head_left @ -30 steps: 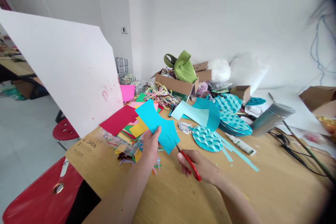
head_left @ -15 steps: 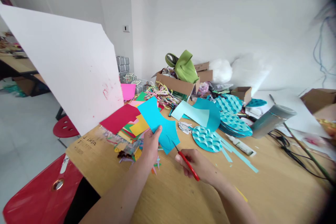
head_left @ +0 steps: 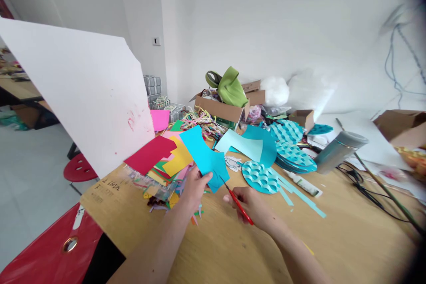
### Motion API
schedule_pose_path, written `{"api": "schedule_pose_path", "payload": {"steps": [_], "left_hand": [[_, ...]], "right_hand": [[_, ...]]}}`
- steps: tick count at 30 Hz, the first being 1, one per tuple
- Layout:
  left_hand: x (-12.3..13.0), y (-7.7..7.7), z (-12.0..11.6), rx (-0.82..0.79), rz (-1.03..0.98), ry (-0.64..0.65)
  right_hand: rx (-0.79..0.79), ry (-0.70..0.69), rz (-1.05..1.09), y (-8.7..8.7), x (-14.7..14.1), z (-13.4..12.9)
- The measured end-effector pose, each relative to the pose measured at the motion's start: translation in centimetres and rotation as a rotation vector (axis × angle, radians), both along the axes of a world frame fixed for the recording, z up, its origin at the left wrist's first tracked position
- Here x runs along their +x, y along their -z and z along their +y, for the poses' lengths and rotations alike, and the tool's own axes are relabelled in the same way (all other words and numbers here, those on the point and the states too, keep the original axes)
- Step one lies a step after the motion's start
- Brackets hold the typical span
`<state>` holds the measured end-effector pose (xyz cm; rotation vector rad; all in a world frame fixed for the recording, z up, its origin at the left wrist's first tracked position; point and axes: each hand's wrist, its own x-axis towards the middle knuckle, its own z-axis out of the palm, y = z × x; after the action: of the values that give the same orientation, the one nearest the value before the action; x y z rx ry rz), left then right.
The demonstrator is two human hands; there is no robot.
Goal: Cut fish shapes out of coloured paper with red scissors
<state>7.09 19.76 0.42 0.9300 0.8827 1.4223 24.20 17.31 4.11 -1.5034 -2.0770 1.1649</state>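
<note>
Between thumb and fingers, my left hand [head_left: 196, 185] grips a sheet of bright blue paper [head_left: 203, 153] with curved cut edges, held up over the table. My right hand [head_left: 248, 206] is closed on red-handled scissors [head_left: 240, 206]. Their tip meets the lower right part of the paper, beside a drawn or cut line there. Right of the paper lies a turquoise disc [head_left: 261, 177] covered with pale scale-like strips. A small black-and-white drawing cutout [head_left: 233, 163] rests just behind the scissors. Pale blue paper [head_left: 244, 145] lies further back on a darker blue round sheet.
Coloured paper [head_left: 151, 153] and scraps lie left of my hands. A white glue bottle [head_left: 304, 183], a leaning grey thermos [head_left: 340, 151] and black cable [head_left: 357, 186] are on the right. A cardboard box [head_left: 219, 108] stands behind; a white board [head_left: 80, 93] rises at left.
The blue paper has turned slightly in my left hand, and the scissors have shifted a little at its lower right edge. The whole view has moved slightly.
</note>
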Motion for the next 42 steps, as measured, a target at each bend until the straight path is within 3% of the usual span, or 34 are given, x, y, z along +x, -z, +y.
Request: {"api": "schedule_pose_path", "payload": {"steps": [7, 11, 17, 30, 42], "left_hand": [[-0.1, 0.6, 0.0, 0.051, 0.137, 0.000], [0.0, 0.5, 0.0, 0.058, 0.121, 0.012], [-0.1, 0.2, -0.1, 0.050, 0.060, 0.005], [0.4, -0.9, -0.8, 0.008, 0.127, 0.096], [0.2, -1.2, -0.8, 0.020, 0.122, 0.089]], "right_hand": [[-0.052, -0.024, 0.050, 0.1, 0.2, 0.1], [-0.092, -0.002, 0.087, 0.2, -0.1, -0.1], [-0.031, 0.051, 0.058, 0.1, -0.9, -0.3], [-0.113, 0.015, 0.149, 0.5, -0.3, 0.0], [-0.114, 0.086, 0.167, 0.3, -1.3, -0.2]]}}
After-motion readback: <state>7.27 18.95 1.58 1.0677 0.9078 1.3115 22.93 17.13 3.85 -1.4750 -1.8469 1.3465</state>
